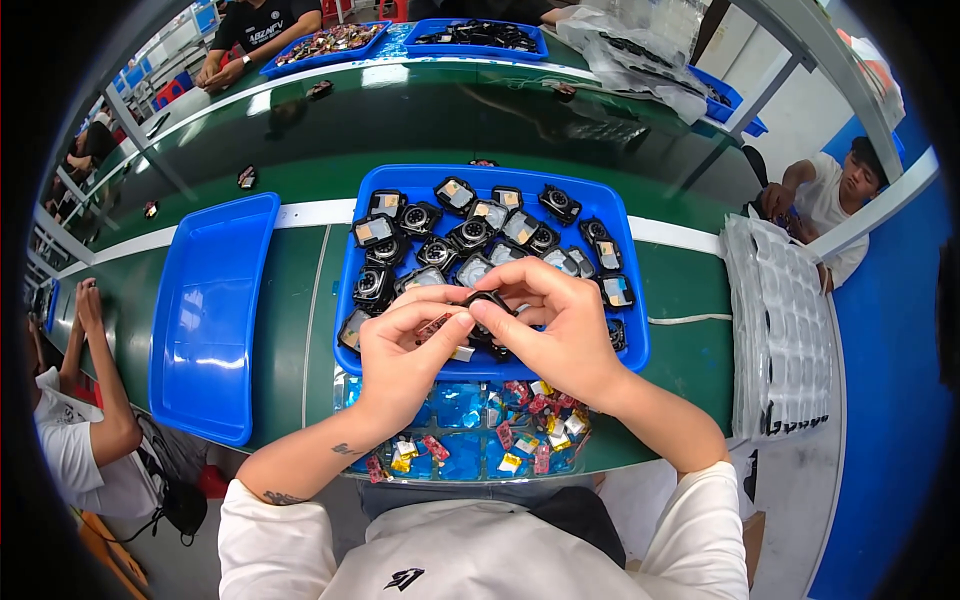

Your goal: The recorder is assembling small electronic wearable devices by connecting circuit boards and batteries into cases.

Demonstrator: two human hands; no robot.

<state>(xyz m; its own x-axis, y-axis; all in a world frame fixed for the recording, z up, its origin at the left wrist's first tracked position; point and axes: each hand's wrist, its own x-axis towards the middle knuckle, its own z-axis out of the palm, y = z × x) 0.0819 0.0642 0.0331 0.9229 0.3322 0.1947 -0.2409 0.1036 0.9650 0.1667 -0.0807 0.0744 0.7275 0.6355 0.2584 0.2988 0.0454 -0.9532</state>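
Observation:
My left hand [400, 352] and my right hand [562, 325] meet over the near part of a blue tray [642, 300]. Between their fingertips is a black smartwatch case [487, 298], partly hidden by the fingers. Under the left fingers shows a small red circuit board [432, 328], and a pale battery-like piece [462, 353] peeks out below the left thumb. Several black watch cases [470, 234] lie loose in the tray, some with round backs up, others with grey inner sides showing. Closer to me, red boards with white and yellow batteries [556, 432] rest on a clear blue-tinted compartment tray [460, 445].
An upright-edged blue tray [212, 320] with nothing in it lies at left. Stacked clear plastic trays [785, 330] stand at right. Beyond runs a green conveyor belt [400, 120] with scattered parts. Full blue trays [478, 38] sit at the back. Other people work around.

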